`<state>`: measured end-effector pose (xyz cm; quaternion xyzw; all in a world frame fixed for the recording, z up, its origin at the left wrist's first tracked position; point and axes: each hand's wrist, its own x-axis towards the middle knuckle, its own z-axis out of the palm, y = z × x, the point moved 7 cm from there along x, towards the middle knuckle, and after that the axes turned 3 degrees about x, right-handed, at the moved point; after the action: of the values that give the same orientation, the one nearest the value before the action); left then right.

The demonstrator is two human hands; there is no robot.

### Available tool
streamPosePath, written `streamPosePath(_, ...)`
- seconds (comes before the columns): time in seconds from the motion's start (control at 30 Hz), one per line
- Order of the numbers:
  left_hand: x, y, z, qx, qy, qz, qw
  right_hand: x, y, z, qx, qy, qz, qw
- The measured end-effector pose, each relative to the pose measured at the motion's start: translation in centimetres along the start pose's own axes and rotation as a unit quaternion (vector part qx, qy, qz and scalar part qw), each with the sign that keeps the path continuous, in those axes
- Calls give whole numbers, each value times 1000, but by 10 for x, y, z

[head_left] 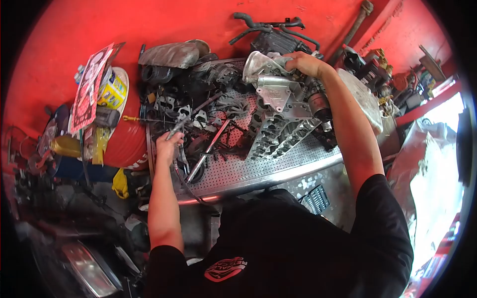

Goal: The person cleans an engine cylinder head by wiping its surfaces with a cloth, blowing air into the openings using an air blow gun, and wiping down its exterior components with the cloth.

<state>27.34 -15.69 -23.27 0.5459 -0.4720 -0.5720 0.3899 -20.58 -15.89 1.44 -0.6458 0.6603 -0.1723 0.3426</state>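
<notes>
From my remote seat I judge the work to be part-way: the pale aluminium casting (275,95) lies loose on the perforated metal bench (233,171), right of its middle, one end resting against a ridged, open-chambered metal casting (283,134), but how much is finished on either piece I cannot tell. The right hand (305,64) bends over the far end of the aluminium casting, fingers partly curled and touching it; the palm is hidden, so I cannot say how firm the hold is. The left hand (169,142) is closed around a slim silver tool (180,127), and a dark hose (191,192) hangs over the near edge below it. Between the hands I see clutter that could hinder a reach across: a long chrome bar (207,151) lying at a slant and a crumpled plastic bag (232,105). A dark cylindrical unit (318,103) crowds the aluminium casting on the right, and a black box with hoses (273,40) stands behind it. Off to the left are a yellow-labelled tub (113,92) and a red drum (126,141); a black tool case (316,199) lies open on the floor.
</notes>
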Motion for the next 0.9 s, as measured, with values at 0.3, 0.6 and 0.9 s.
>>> streamPosePath(0.3,53,-69,6,362,78,39,928,-11,-18,-9,-220,11,-168,961)
streamPosePath(0.6,-27,290,271,391,-70,346,850,-3,3,-6,157,56,-1,986)
streamPosePath(0.9,-1,262,350,552,-243,260,754,-32,44,-48,470,349,-91,805)
